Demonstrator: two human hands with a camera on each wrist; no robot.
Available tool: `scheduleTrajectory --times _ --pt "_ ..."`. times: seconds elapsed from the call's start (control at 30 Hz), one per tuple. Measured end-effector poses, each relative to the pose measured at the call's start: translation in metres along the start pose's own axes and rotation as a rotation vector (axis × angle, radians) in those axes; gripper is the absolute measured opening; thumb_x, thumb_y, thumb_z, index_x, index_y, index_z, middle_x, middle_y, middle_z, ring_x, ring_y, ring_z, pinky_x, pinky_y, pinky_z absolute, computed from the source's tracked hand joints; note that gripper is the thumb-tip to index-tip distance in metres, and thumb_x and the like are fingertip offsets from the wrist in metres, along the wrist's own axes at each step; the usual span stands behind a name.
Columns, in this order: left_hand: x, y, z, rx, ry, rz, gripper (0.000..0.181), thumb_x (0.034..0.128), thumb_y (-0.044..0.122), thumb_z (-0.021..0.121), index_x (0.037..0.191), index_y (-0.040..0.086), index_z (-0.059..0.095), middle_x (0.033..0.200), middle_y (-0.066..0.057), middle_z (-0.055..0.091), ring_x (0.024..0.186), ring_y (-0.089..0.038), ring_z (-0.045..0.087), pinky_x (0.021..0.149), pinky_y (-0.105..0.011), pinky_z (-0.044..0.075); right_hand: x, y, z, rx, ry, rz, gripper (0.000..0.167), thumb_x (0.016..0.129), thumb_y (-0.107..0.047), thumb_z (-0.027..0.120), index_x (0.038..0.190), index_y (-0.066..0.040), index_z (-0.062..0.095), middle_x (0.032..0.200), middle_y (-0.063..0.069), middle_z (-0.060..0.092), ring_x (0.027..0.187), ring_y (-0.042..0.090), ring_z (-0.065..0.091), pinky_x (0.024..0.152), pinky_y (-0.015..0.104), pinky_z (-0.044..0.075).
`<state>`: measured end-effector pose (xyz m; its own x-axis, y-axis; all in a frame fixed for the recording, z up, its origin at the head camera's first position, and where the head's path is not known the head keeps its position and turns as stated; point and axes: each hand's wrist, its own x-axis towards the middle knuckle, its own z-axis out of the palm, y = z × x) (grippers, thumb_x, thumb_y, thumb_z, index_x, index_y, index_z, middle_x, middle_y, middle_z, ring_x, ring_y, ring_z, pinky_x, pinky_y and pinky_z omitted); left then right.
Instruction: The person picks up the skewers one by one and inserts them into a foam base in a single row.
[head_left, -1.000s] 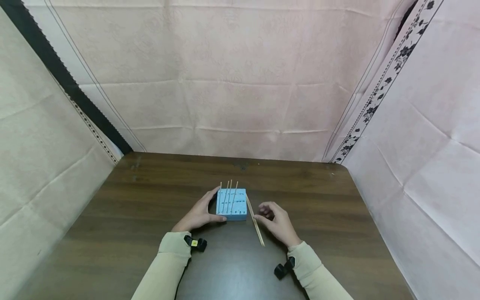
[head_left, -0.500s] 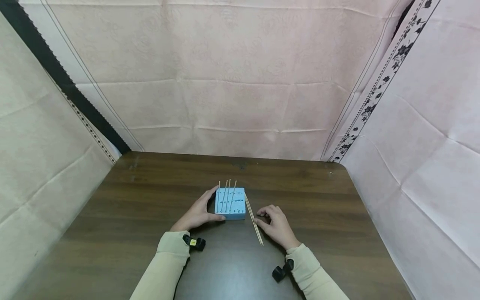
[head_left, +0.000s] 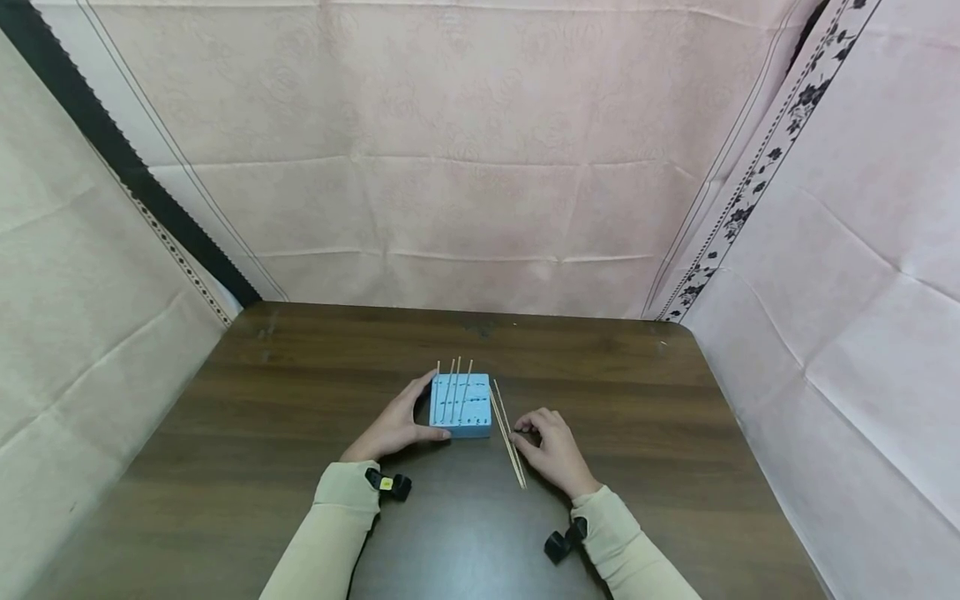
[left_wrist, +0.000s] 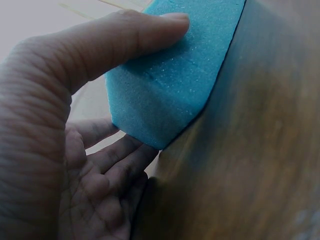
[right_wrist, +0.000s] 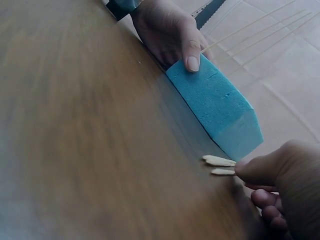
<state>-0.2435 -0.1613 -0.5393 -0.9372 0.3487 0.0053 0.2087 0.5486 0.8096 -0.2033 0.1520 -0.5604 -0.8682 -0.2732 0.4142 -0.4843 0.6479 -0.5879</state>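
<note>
A light blue foam block (head_left: 478, 402) sits on the table, with several thin bamboo skewers (head_left: 466, 388) standing in its top, some leaning. My left hand (head_left: 396, 427) holds the block's left side; in the left wrist view the thumb (left_wrist: 150, 35) lies on the near face of the block (left_wrist: 185, 75). Right of the block, a few loose skewers (head_left: 504, 432) lie lengthwise. At these my right hand (head_left: 553, 452) pinches with thumb and finger; the right wrist view shows pointed skewer ends (right_wrist: 220, 161) sticking out past the thumb. How many it grips is hidden.
The brown wood-grain table (head_left: 337, 350) has rounded far corners. Pale cloth walls (head_left: 480, 208) enclose it at the back and both sides. Black camera mounts (head_left: 558, 546) are strapped to both wrists.
One loose skewer has swung away from the others at its far end, by my right fingers. The right fingers have drawn closer together. My left hand stays on the block.
</note>
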Motion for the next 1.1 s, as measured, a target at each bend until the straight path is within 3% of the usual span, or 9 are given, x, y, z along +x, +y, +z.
scheduleTrajectory --times 0.47,0.6,0.87,1.1 --pt "0.004 -0.004 0.001 -0.013 -0.002 -0.008 0.118 0.0677 0.053 0.090 0.161 0.035 0.020 0.164 -0.003 0.025 0.149 -0.031 0.024 0.112 -0.065 0.025 0.002 -0.007 0.001 -0.033 0.058 0.039 0.012 0.087 -0.013 0.079 0.084 -0.015 0.067 0.083 -0.005 0.060 0.079 0.013 0.049 0.069 0.031 0.043" --pt "0.003 -0.005 0.001 -0.013 -0.003 -0.004 0.118 0.0675 0.053 0.090 0.161 0.034 0.021 0.164 -0.004 0.026 0.149 -0.031 0.025 0.112 -0.065 0.025 0.001 -0.006 0.002 -0.060 0.100 0.063 0.012 0.087 -0.009 0.078 0.082 -0.013 0.067 0.081 -0.005 0.057 0.078 0.014 0.048 0.069 0.031 0.042" --pt "0.002 -0.003 0.001 -0.006 -0.007 0.011 0.119 0.0685 0.052 0.090 0.162 0.029 0.021 0.164 -0.006 0.025 0.149 -0.033 0.024 0.111 -0.066 0.026 0.002 0.003 0.005 -0.167 0.265 0.024 0.013 0.082 0.000 0.077 0.079 -0.006 0.065 0.075 0.002 0.056 0.071 0.023 0.050 0.068 0.036 0.041" --pt "0.004 -0.003 0.001 0.003 -0.007 0.008 0.119 0.0688 0.052 0.090 0.162 0.030 0.020 0.164 -0.006 0.024 0.149 -0.033 0.024 0.111 -0.066 0.027 0.004 0.004 0.003 -0.188 0.276 0.050 0.014 0.084 -0.007 0.080 0.083 -0.004 0.066 0.078 0.005 0.057 0.075 0.025 0.051 0.069 0.037 0.040"
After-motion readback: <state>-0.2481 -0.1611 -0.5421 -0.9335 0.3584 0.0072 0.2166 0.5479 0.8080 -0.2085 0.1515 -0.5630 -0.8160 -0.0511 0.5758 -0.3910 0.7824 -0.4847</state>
